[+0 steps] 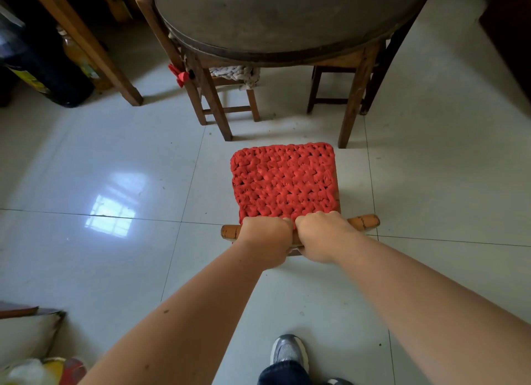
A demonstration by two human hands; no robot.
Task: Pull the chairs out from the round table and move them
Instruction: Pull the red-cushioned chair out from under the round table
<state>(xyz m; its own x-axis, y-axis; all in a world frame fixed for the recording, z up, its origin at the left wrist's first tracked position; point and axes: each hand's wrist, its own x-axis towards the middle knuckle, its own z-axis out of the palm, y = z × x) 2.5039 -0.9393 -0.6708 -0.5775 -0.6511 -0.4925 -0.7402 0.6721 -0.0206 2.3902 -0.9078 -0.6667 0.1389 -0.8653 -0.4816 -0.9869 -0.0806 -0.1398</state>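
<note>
both hands (296, 235) grip chair (363, 222) top rail, clear of round table (287, 16).

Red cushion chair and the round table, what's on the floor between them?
Nothing much: in the head view, only bare pale tile floor separates the red cushion chair from the round table, whose legs stand at its far edge.

- My left hand (265, 238) and right hand (321, 235), centre frame: bare, no gloves, rings or watch.
- My forearms, running to the lower corners: bare, no sleeves in view.
- My shoe (288, 353), bottom centre: grey-silver trainer, laced.
- My trouser leg (283, 373), bottom edge: dark blue denim over the shoe's top.
</note>
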